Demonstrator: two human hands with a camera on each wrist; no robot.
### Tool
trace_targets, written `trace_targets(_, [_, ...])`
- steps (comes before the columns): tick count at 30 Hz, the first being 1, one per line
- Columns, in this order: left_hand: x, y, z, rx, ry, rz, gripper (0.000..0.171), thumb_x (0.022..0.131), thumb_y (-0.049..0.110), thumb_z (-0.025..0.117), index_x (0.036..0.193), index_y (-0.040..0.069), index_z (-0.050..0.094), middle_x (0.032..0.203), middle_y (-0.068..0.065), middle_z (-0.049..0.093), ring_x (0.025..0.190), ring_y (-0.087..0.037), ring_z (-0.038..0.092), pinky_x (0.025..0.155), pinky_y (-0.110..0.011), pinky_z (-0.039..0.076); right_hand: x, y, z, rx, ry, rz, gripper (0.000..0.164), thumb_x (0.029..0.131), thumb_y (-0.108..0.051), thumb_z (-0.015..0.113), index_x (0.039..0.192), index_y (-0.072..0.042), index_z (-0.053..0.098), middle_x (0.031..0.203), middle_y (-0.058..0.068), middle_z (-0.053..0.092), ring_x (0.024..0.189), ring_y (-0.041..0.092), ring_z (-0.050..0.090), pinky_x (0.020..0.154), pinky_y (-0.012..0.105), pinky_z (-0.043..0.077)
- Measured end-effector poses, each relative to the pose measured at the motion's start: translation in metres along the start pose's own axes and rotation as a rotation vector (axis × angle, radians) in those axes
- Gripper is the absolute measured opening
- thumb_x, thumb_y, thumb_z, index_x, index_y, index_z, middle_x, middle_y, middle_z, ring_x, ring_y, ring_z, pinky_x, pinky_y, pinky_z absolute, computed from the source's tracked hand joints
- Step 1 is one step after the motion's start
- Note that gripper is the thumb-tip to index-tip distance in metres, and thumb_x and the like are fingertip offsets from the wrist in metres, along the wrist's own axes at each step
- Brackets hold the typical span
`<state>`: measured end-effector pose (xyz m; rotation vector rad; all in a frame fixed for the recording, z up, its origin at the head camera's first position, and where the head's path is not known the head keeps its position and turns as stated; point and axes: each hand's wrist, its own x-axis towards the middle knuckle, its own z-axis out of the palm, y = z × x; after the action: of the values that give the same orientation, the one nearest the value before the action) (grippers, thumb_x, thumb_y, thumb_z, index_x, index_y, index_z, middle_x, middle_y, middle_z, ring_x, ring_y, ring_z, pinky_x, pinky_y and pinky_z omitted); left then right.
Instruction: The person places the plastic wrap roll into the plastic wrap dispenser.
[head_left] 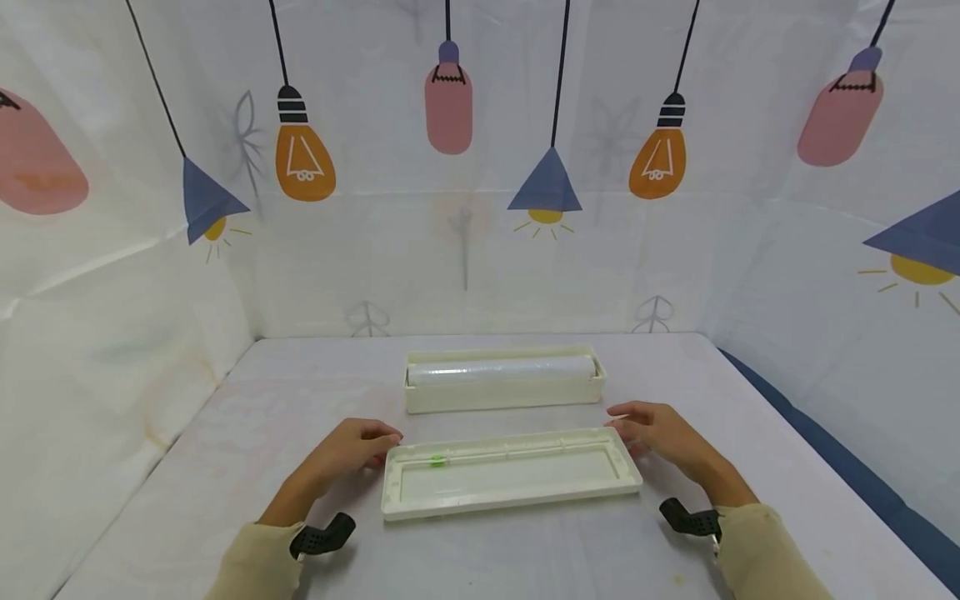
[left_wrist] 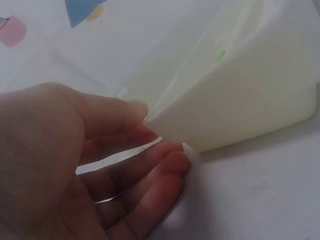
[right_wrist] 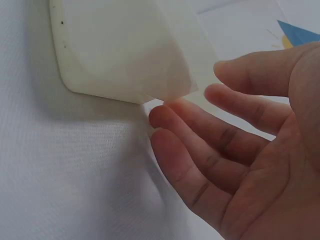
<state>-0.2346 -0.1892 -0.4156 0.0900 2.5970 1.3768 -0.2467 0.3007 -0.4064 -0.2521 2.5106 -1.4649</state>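
Observation:
A shallow cream plastic lid point(head_left: 510, 479) lies inner side up, with a small green slider point(head_left: 438, 460) on the rail along its far side. My left hand point(head_left: 358, 446) is at the lid's left end, thumb and fingertips pinching the far corner. At the opposite end my right hand point(head_left: 667, 429) has its fingers loosely bent, fingertips right at the lid's edge and the thumb apart from it. Beyond the lid stands a matching long box point(head_left: 502, 397) with a roll of clear plastic wrap point(head_left: 501, 370) inside.
A white cloth point(head_left: 300, 392) covers the table. Pale sheeting printed with hanging lamps point(head_left: 545, 179) rises behind and along both sides. Dark blue material point(head_left: 840, 462) shows beyond the right table edge.

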Motion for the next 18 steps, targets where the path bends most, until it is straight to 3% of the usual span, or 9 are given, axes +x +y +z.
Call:
trace_targets(11, [-0.0033, 0.0, 0.0021, 0.011, -0.062, 0.039, 0.032, 0.095, 0.035, 0.07, 0.114, 0.009, 0.074, 0.098, 0.001, 0.068, 0.084, -0.018, 0.059, 0.071, -0.034, 0.05, -0.004, 0.0048, -0.0022, -0.057, -0.068, 0.007, 0.053, 0.099, -0.031, 0.065, 0.14, 0.0, 0.053, 0.127, 0.015, 0.063, 0.1, 0.027, 0.062, 0.08, 0.039, 0.055])
trace_targets(18, [-0.006, 0.0013, 0.0006, 0.035, -0.07, 0.053, 0.027, 0.095, 0.031, 0.07, 0.111, 0.01, 0.075, 0.094, 0.0, 0.067, 0.083, -0.018, 0.057, 0.07, -0.033, 0.047, -0.0093, 0.0033, -0.007, -0.054, -0.154, -0.043, 0.063, 0.096, -0.028, 0.068, 0.147, 0.001, 0.046, 0.14, 0.018, 0.055, 0.124, 0.032, 0.054, 0.1, 0.052, 0.046])
